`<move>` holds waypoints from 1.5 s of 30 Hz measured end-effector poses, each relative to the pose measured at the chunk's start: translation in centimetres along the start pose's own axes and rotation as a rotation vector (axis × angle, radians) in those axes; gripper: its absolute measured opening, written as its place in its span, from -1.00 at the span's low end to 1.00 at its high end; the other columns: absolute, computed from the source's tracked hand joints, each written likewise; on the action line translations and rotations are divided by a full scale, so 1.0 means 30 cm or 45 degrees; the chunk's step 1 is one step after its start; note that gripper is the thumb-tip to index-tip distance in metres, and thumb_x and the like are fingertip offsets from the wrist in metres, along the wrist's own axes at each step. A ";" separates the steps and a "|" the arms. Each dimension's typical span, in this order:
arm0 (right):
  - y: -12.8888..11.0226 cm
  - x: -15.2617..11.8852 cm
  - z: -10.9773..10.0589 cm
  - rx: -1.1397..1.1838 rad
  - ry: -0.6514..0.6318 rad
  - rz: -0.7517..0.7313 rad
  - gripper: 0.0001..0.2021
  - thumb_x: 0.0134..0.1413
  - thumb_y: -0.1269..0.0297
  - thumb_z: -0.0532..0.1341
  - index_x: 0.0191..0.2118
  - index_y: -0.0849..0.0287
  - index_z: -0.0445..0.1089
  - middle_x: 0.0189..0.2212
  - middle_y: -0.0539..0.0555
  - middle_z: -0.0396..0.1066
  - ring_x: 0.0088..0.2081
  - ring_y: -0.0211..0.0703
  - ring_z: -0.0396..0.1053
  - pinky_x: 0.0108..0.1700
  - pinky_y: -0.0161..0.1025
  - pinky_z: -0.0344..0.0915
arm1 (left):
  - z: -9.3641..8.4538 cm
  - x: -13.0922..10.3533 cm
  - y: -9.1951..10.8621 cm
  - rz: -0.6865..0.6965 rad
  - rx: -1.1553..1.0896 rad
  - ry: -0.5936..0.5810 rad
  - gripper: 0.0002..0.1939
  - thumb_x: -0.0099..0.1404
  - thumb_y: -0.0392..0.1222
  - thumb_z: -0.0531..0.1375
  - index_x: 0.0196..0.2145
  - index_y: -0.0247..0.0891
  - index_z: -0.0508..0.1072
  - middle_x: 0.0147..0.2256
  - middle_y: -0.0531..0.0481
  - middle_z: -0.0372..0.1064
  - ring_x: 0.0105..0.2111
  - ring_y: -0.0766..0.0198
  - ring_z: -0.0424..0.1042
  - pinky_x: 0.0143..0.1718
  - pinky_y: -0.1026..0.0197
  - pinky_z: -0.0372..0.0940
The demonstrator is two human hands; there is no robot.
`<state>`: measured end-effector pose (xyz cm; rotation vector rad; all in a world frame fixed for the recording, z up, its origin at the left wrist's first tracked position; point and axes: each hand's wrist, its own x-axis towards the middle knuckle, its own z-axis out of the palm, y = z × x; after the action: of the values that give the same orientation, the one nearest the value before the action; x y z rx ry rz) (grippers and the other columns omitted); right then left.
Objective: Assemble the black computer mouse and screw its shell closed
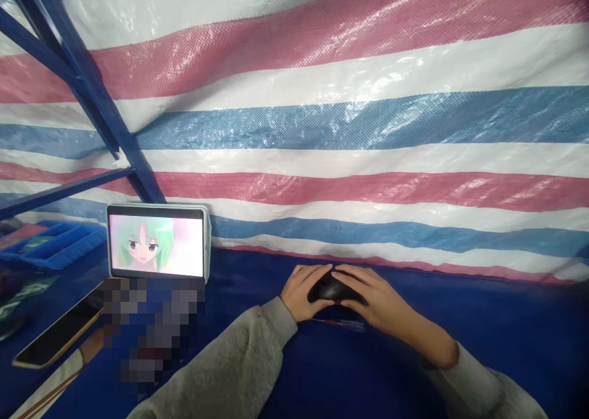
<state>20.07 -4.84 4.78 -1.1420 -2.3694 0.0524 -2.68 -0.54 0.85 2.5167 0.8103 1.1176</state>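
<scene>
A black rounded object, which looks like a computer mouse (338, 289), rests on the blue table surface (368, 370). My left hand (306, 291) is curved round its left side, and my right hand (375, 293) wraps its right side, with the fingertips of both hands nearly meeting at the top. Just below the black object lies a thin screwdriver (350, 326) with a clear handle and a reddish part near its shaft. The underside of the black object is hidden.
A tablet (159, 242) showing a cartoon stands at the left. Nearer lie a phone (62, 327) and another person's arm (92, 345), partly pixelated. Blue trays (69, 244) sit at far left, beside a blue metal frame (99, 112). Striped sheeting (345, 124) hangs behind the table.
</scene>
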 end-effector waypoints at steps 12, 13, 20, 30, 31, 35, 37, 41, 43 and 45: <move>0.021 -0.008 0.041 0.151 -0.228 0.101 -0.56 0.21 0.18 0.10 0.19 0.05 0.24 0.17 0.17 0.20 0.12 -0.02 0.26 0.16 -0.05 0.24 | 0.010 0.014 -0.012 -0.390 -0.057 -0.395 0.10 -0.08 -0.08 0.44 0.31 -0.05 -0.05 0.07 -0.13 0.31 0.06 -0.06 0.29 0.10 -0.08 0.15; 0.022 -0.009 0.049 0.169 -0.242 0.100 -0.57 0.21 0.19 0.10 0.19 0.05 0.24 0.17 0.17 0.20 0.13 -0.02 0.26 0.16 -0.05 0.23 | 0.011 0.013 -0.012 -0.396 -0.053 -0.390 0.09 -0.08 -0.08 0.44 0.30 -0.04 -0.04 0.06 -0.12 0.31 0.05 -0.07 0.29 0.09 -0.08 0.15; 0.034 -0.014 0.066 0.222 -0.267 0.137 -0.56 0.20 0.22 0.10 0.19 0.04 0.24 0.19 0.16 0.16 0.15 -0.02 0.23 0.19 -0.06 0.19 | 0.005 0.015 -0.005 -0.372 -0.048 -0.395 0.06 -0.07 -0.08 0.43 0.29 -0.05 -0.03 0.03 -0.12 0.33 0.04 -0.05 0.30 0.09 -0.08 0.14; 0.032 -0.010 0.062 0.271 -0.325 0.183 -0.54 0.17 0.22 0.12 0.19 0.08 0.24 0.17 0.17 0.17 0.13 -0.02 0.24 0.21 -0.07 0.16 | 0.011 0.014 -0.011 -0.372 -0.026 -0.377 0.04 -0.07 -0.06 0.42 0.28 -0.02 -0.02 0.00 -0.08 0.33 0.02 -0.02 0.31 0.09 -0.06 0.14; 0.031 -0.010 0.062 0.271 -0.327 0.186 -0.54 0.17 0.22 0.12 0.19 0.08 0.24 0.17 0.17 0.17 0.13 -0.02 0.24 0.20 -0.07 0.16 | 0.011 0.014 -0.011 -0.367 -0.028 -0.378 0.04 -0.06 -0.06 0.42 0.28 -0.03 -0.02 0.00 -0.07 0.33 0.02 -0.02 0.31 0.09 -0.06 0.14; 0.031 -0.010 0.061 0.263 -0.344 0.202 -0.54 0.16 0.21 0.13 0.18 0.08 0.26 0.15 0.17 0.20 0.11 -0.02 0.26 0.18 -0.08 0.20 | 0.009 0.016 -0.008 -0.358 -0.026 -0.377 0.03 -0.06 -0.07 0.42 0.28 -0.02 -0.01 -0.01 -0.06 0.32 0.01 -0.01 0.31 0.10 -0.05 0.13; 0.033 -0.011 0.063 0.259 -0.347 0.207 -0.55 0.16 0.21 0.13 0.17 0.07 0.26 0.14 0.17 0.20 0.10 -0.01 0.27 0.17 -0.07 0.21 | 0.008 0.017 -0.006 -0.359 -0.022 -0.378 0.03 -0.07 -0.08 0.42 0.27 -0.02 0.00 -0.01 -0.05 0.32 0.01 -0.01 0.31 0.09 -0.05 0.14; 0.037 -0.015 0.071 0.247 -0.342 0.202 -0.54 0.15 0.22 0.12 0.18 0.07 0.25 0.15 0.17 0.20 0.10 -0.02 0.26 0.17 -0.06 0.20 | 0.005 0.018 -0.004 -0.359 -0.013 -0.387 0.03 -0.07 -0.08 0.44 0.27 -0.03 0.01 -0.02 -0.05 0.33 0.00 0.01 0.30 0.09 -0.04 0.13; 0.036 -0.016 0.074 0.247 -0.332 0.198 -0.54 0.15 0.23 0.12 0.18 0.08 0.25 0.14 0.18 0.20 0.11 -0.02 0.25 0.17 -0.06 0.20 | 0.005 0.017 -0.004 -0.345 -0.015 -0.384 0.01 -0.06 -0.09 0.43 0.26 -0.03 0.02 -0.02 -0.05 0.34 0.00 0.02 0.31 0.10 -0.03 0.13; 0.031 -0.016 0.076 0.248 -0.317 0.195 -0.54 0.15 0.24 0.12 0.18 0.07 0.25 0.14 0.17 0.21 0.10 -0.02 0.25 0.16 -0.05 0.21 | 0.005 0.016 -0.004 -0.333 -0.018 -0.380 -0.02 -0.05 -0.09 0.43 0.25 -0.02 0.03 -0.02 -0.04 0.34 0.00 0.02 0.31 0.10 -0.02 0.13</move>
<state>19.96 -4.19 2.36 -1.2808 -2.4170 0.4933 -2.35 -0.16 0.99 2.3973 1.0025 0.6429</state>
